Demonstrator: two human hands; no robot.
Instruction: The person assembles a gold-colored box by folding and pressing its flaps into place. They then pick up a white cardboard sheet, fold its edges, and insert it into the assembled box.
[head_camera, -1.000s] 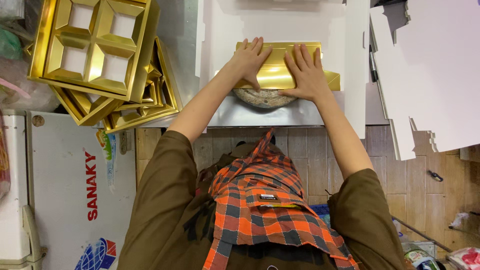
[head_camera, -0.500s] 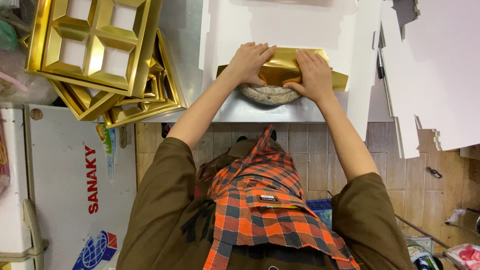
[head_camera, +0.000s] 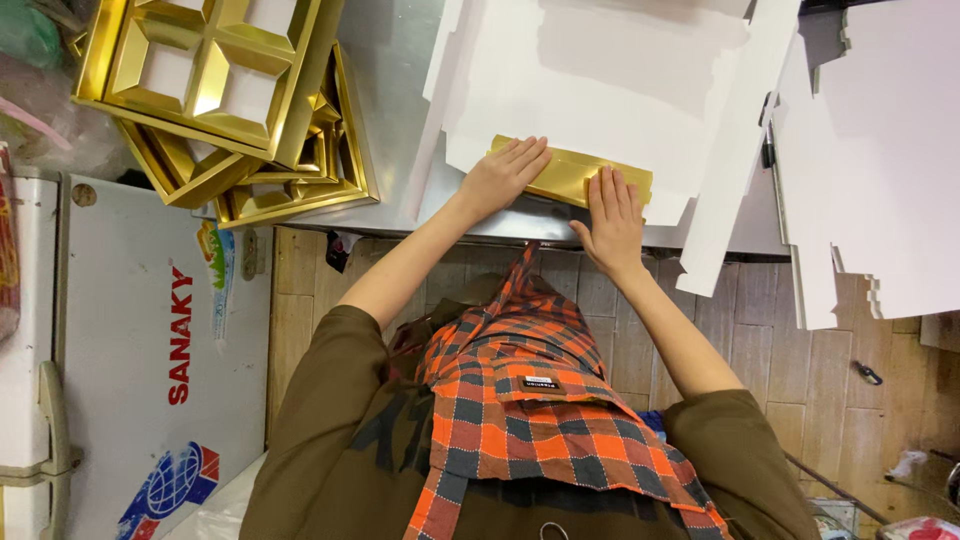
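A gold card piece (head_camera: 568, 173) lies at the near edge of a white die-cut cardboard sheet (head_camera: 600, 80) on a metal table (head_camera: 392, 110). My left hand (head_camera: 503, 176) presses flat on the left end of the gold piece, fingers together. My right hand (head_camera: 612, 216) presses on its right part from the near side, fingers stretched out. Most of the gold piece is hidden under both hands.
A stack of gold compartment trays (head_camera: 215, 90) sits on the table at the upper left. More white cut cardboard sheets (head_camera: 885, 150) overhang at the right. A white chest freezer (head_camera: 140, 340) stands at the left. Tiled floor (head_camera: 770, 340) shows below the table edge.
The gold piece looked taller and folded, with a round bowl-like thing under it; now it lies flatter under my hands. The bowl is out of sight. My hands sit closer together.
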